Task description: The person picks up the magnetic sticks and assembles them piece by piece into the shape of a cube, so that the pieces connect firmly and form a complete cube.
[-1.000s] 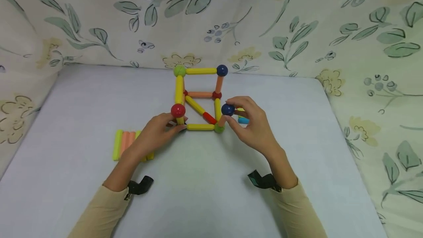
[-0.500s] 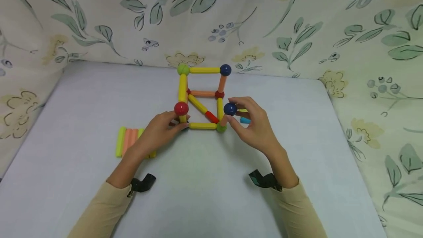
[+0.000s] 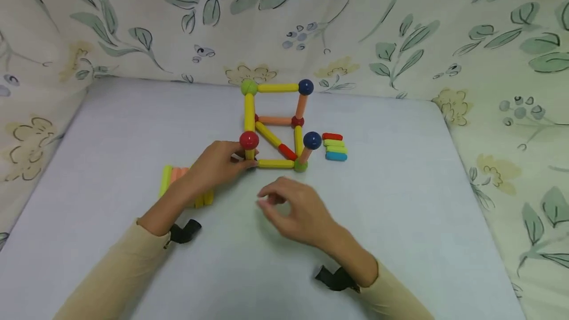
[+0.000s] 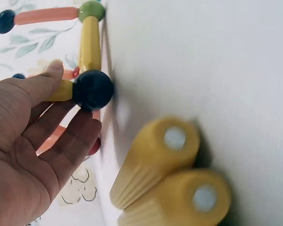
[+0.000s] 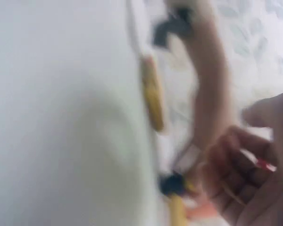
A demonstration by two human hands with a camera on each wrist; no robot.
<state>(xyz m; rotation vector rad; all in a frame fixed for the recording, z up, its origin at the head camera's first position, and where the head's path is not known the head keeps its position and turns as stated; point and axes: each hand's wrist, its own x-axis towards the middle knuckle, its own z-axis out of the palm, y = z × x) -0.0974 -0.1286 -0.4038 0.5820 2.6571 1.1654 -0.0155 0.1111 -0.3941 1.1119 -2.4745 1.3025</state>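
A cube-like frame of magnetic sticks and balls stands near the middle of the table in the head view. My left hand (image 3: pixel 220 164) grips the upright yellow stick (image 4: pixel 62 91) at its front left corner, thumb on one side and fingers behind. A dark blue ball (image 4: pixel 93 90) is at that stick's foot, a red ball (image 3: pixel 249 140) at its top. At the front right, a dark blue ball (image 3: pixel 312 140) caps an orange stick (image 3: pixel 305 156) rising from a green ball (image 3: pixel 301 164). My right hand (image 3: pixel 298 209), fingers loosely curled and holding nothing, hovers before the frame.
Right of the frame lies a row of short sticks (image 3: pixel 335 148) in red, light green and blue. Longer sticks (image 3: pixel 180 173) lie side by side at the left, partly hidden under my left forearm. A floral cloth (image 3: pixel 266 23) hangs behind the white table (image 3: pixel 400 211).
My right hand has let go of the dark blue ball at the front right and moved left and toward me. My left hand keeps its grip at the front left corner.
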